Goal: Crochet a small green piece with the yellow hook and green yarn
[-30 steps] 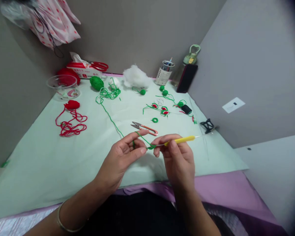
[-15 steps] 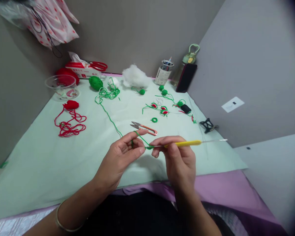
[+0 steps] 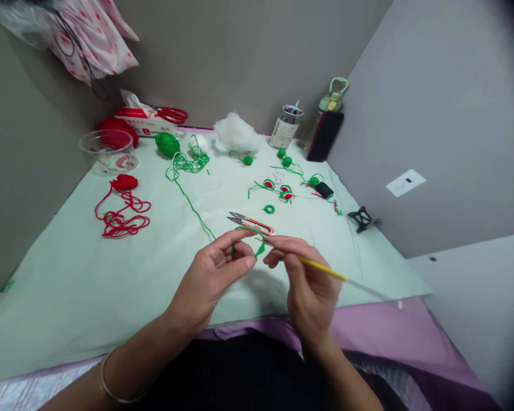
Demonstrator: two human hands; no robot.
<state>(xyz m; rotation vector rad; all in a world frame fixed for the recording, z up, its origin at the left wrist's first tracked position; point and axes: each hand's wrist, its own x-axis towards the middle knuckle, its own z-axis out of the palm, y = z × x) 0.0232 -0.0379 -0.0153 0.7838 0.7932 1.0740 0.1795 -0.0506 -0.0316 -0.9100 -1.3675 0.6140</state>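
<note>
Between thumb and fingers my left hand (image 3: 216,274) pinches a small piece of green crochet (image 3: 260,250), with the working yarn looped over its raised index finger. My right hand (image 3: 310,279) is closed round a crochet hook (image 3: 323,268) with a yellow handle. The hook's tip is at the top of the green piece, and its far end slants down to the right. From my left hand the green yarn (image 3: 192,206) runs back to a loose tangle and a green ball (image 3: 167,145). Just beyond my fingers lie orange thread snips (image 3: 257,224).
Red yarn (image 3: 126,214) and a clear plastic tub (image 3: 109,151) lie at the left. White stuffing (image 3: 236,134), a pen can (image 3: 286,127), a bottle (image 3: 332,100) and a phone (image 3: 325,136) line the back. Small green and red crocheted pieces (image 3: 285,195) are at centre right.
The hook has tilted, its tip rising and its far end dropping at the right. The green piece now stands more upright, and the yarn off my left index finger lies flatter.
</note>
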